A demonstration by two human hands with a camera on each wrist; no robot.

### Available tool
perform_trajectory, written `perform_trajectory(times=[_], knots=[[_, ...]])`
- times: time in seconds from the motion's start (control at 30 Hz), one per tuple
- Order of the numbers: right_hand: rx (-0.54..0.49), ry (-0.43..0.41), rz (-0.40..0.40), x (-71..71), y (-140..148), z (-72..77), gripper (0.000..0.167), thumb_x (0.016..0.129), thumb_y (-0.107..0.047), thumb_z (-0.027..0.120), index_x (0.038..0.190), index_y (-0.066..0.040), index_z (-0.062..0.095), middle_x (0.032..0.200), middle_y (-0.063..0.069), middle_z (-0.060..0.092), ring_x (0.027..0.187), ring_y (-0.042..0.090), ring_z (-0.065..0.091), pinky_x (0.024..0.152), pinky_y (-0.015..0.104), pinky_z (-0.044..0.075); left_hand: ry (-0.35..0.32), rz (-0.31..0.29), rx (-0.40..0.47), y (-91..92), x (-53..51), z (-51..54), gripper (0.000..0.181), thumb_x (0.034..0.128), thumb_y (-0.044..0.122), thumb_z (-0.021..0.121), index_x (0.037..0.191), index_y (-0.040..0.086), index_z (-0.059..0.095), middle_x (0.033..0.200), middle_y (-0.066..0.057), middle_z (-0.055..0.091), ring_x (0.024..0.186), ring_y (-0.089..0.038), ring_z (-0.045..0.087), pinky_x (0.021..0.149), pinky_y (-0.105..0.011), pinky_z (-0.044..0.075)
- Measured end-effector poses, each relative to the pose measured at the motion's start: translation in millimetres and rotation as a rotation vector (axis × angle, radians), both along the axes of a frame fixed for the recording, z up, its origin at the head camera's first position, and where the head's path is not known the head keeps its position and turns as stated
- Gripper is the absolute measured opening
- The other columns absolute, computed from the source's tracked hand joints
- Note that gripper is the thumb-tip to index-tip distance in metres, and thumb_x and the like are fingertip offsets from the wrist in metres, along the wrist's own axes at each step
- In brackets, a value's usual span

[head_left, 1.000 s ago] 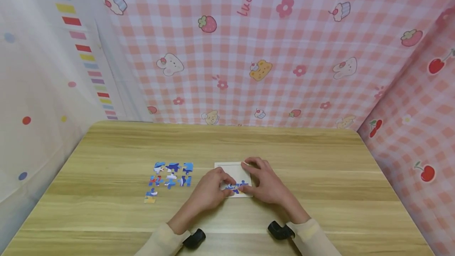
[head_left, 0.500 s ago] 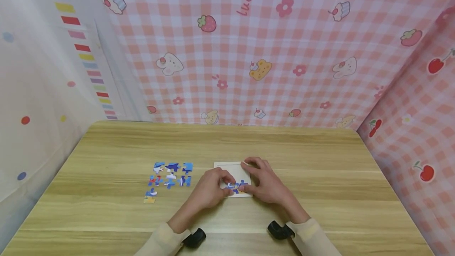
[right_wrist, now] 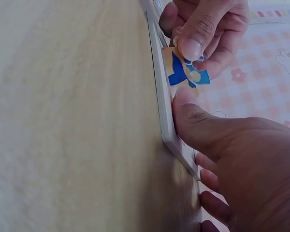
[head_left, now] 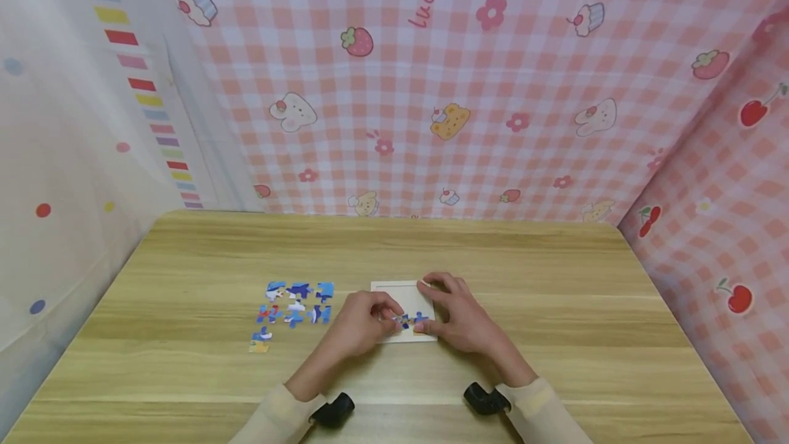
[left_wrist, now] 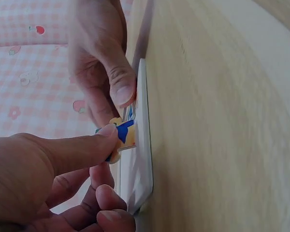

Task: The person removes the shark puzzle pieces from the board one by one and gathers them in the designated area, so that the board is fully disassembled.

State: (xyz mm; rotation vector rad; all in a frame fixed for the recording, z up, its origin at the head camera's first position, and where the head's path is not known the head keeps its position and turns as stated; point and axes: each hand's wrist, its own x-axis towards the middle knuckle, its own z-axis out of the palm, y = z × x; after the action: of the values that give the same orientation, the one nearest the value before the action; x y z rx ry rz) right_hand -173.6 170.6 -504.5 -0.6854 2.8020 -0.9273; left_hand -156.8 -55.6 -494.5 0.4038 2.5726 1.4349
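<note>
A shallow white puzzle tray (head_left: 397, 297) lies flat on the table between both hands. My left hand (head_left: 357, 326) pinches a blue and yellow jigsaw piece (left_wrist: 127, 134) between thumb and fingers, tilted up at the tray's near side. My right hand (head_left: 461, 317) holds the tray's right side, its index finger at the far corner and its thumb (right_wrist: 186, 104) pressing low inside. Beside that thumb, another jigsaw piece (head_left: 422, 318) sits in the tray's near right corner. Fingers partly cover both pieces.
Several loose jigsaw pieces (head_left: 296, 314) lie in rows left of the tray. The wooden table (head_left: 542, 279) extends around them, and a pink checked cloth (head_left: 401, 88) hangs behind its far edge. Each wrist wears a black device (head_left: 487, 399).
The left hand has shifted slightly left, and the jigsaw piece in it has gone from lying among the near row to tilted up. The right hand stays put.
</note>
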Motion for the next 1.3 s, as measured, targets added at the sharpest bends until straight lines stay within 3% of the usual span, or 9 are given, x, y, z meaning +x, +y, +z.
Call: perform_trajectory(times=[0.27, 0.5, 0.87, 1.1, 1.3], knots=[[-0.006, -0.020, 0.018, -0.9, 1.6, 0.0, 0.075, 0.087, -0.033, 0.082, 0.151, -0.008, 0.050, 0.156, 0.008, 0.043, 0.146, 0.031, 0.033, 0.119, 0.055, 0.033, 0.011, 0.051, 0.041, -16.4, 0.4, 2.2, 0.005, 0.0886, 0.005, 0.076, 0.084, 0.007, 0.076, 0.075, 0.001, 0.067, 0.070, -0.009, 0.057, 0.064, -0.021, 0.046], [-0.019, -0.049, 0.036, -1.5, 4.8, 0.3, 0.068, 0.093, -0.025, 0.076, 0.153, -0.010, 0.047, 0.158, 0.006, 0.040, 0.148, 0.029, 0.030, 0.120, 0.054, 0.031, -0.005, 0.072, 0.037, -38.2, 4.5, 3.9, 0.002, 0.0905, 0.012, 0.077, 0.090, 0.010, 0.078, 0.085, 0.002, 0.073, 0.077, -0.010, 0.060, 0.072, -0.023, 0.049], [-0.033, -0.074, 0.043, -1.4, 5.9, 1.3, 0.068, 0.093, -0.019, 0.075, 0.154, -0.009, 0.046, 0.159, 0.005, 0.039, 0.147, 0.029, 0.030, 0.120, 0.054, 0.031, -0.019, 0.144, -0.020, -82.1, 11.3, 12.4, 0.009, 0.0878, 0.007, 0.078, 0.091, 0.015, 0.077, 0.081, 0.002, 0.071, 0.076, -0.012, 0.061, 0.068, -0.023, 0.049], [-0.027, -0.074, 0.035, -0.7, 5.4, 1.6, 0.068, 0.093, -0.018, 0.075, 0.154, -0.010, 0.046, 0.159, 0.004, 0.039, 0.147, 0.029, 0.029, 0.120, 0.054, 0.031, 0.006, 0.153, -0.064, -114.7, 18.1, 16.9, 0.007, 0.0871, 0.005, 0.077, 0.091, 0.010, 0.076, 0.082, -0.001, 0.071, 0.074, -0.011, 0.062, 0.066, -0.022, 0.050], [-0.023, -0.065, 0.042, -0.7, 4.6, 1.8, 0.068, 0.092, -0.017, 0.075, 0.153, -0.009, 0.046, 0.159, 0.006, 0.039, 0.147, 0.029, 0.030, 0.120, 0.054, 0.032, 0.004, 0.122, -0.113, -138.4, 25.3, 15.7, 0.006, 0.0863, 0.008, 0.079, 0.088, 0.011, 0.075, 0.079, 0.001, 0.070, 0.071, -0.007, 0.061, 0.064, -0.022, 0.050]])
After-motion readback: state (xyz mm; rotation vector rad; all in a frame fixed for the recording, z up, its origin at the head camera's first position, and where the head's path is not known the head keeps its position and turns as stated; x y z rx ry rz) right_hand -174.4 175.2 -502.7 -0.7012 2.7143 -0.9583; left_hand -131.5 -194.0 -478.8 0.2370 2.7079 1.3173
